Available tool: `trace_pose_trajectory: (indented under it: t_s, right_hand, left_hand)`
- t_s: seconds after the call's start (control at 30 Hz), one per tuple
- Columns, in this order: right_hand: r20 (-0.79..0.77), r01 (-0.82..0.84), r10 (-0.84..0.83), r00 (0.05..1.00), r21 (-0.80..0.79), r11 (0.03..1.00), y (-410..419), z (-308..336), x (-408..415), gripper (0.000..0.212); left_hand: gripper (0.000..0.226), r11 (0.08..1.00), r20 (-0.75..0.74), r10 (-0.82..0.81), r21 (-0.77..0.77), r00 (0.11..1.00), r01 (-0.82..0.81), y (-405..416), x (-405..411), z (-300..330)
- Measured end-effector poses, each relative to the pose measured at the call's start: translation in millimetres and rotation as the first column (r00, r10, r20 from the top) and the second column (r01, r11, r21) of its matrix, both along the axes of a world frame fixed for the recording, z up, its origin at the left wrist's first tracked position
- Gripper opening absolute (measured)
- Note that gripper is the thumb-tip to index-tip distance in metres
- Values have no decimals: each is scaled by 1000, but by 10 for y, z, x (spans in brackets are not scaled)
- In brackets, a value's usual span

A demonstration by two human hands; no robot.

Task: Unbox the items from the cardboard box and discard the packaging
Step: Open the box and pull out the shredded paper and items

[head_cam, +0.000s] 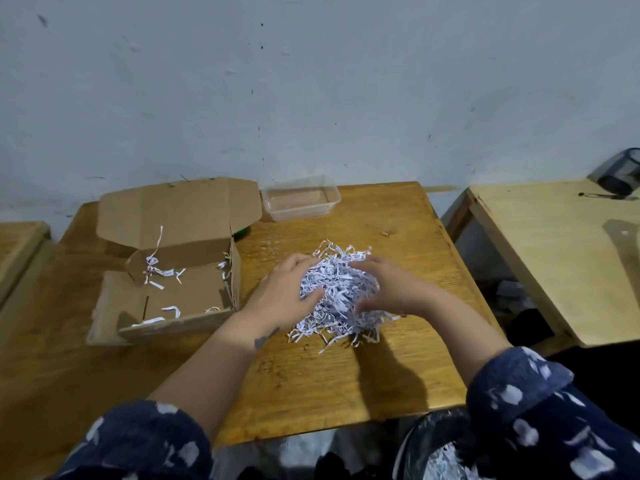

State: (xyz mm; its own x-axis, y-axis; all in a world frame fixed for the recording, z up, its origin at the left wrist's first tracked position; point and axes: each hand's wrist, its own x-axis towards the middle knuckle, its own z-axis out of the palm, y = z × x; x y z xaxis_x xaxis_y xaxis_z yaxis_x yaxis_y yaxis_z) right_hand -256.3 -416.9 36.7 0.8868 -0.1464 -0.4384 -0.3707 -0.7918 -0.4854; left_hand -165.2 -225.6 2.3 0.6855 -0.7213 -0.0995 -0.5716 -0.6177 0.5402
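Head view: left hand (289, 292) and right hand (384, 289) cup a heap of white shredded paper filler (341, 299) on the wooden table (311, 386), gathering it, likely for the black-lined bin (436, 448) below. The open brown cardboard box (183, 282) sits left, holding only stray strips.

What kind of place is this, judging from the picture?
Probably a plain workroom or classroom: several small wooden tables stand along a scuffed painted wall, with a bag-lined bin at the near edge.
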Motion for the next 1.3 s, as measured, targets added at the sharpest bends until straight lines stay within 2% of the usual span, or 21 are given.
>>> trace_pose_trajectory:
  t_s: [0.07,0.1,0.17,0.27,0.4,0.6,0.7,0.77,0.83,0.93,1.03,1.1,1.17,1.23,1.3]
  right_hand:
    - [79,32,-29,996,-37,999,51,-13,-4,51]
    - [133,71,-62,989,-63,996,97,-56,1,44]
    - [197,125,-108,974,-74,989,223,-193,-18,42]
    - [237,107,-92,967,-52,993,380,-437,-133,39]
    - [405,211,-144,903,-126,969,294,-569,-327,29]
    - [412,314,-237,880,-130,941,156,-553,-361,21]
    - [487,329,-213,847,-167,929,234,-444,-201,22]
    - [476,265,-154,866,-175,948,317,-394,-81,27]
    - [400,175,-84,913,-197,965,382,-403,-1,27]
    - [295,148,-42,955,-347,926,427,-421,40,24]
    - [375,226,-33,926,-482,847,442,-374,150,34]
    - [453,219,12,891,-454,864,430,-334,292,27]
    - [396,38,146,907,-420,907,417,-312,464,22]
    - [247,-161,286,926,-428,889,432,-303,629,32]
    - [195,-205,323,926,-456,866,433,-315,759,36]
  left_hand:
    - [49,1000,24,-12,18,1000,12,-21,-108,-47]
    - [46,1000,38,-21,21,999,20,-26,-171,-67]
    - [41,999,62,-40,0,997,40,-11,-286,-116]
    - [38,998,67,-34,-46,997,37,52,-359,-164]
    - [33,996,120,25,-83,992,-15,124,-317,-185]
    - [38,1000,163,-25,20,986,22,88,-325,-262]
    - [35,998,215,-60,39,975,53,69,-353,-284]
    - [33,1000,224,-18,12,974,16,72,-343,-280]
    - [33,999,231,45,-10,972,-44,95,-305,-277]
    - [34,996,214,86,14,973,-91,135,-239,-290]
    - [34,995,211,95,7,973,-99,190,-199,-294]
    - [34,996,207,89,-6,974,-90,228,-183,-300]
    - [36,997,218,74,-6,973,-74,259,-165,-305]
    - [36,998,229,63,1,972,-64,280,-141,-311]
    - [37,998,227,62,-3,972,-63,290,-117,-310]
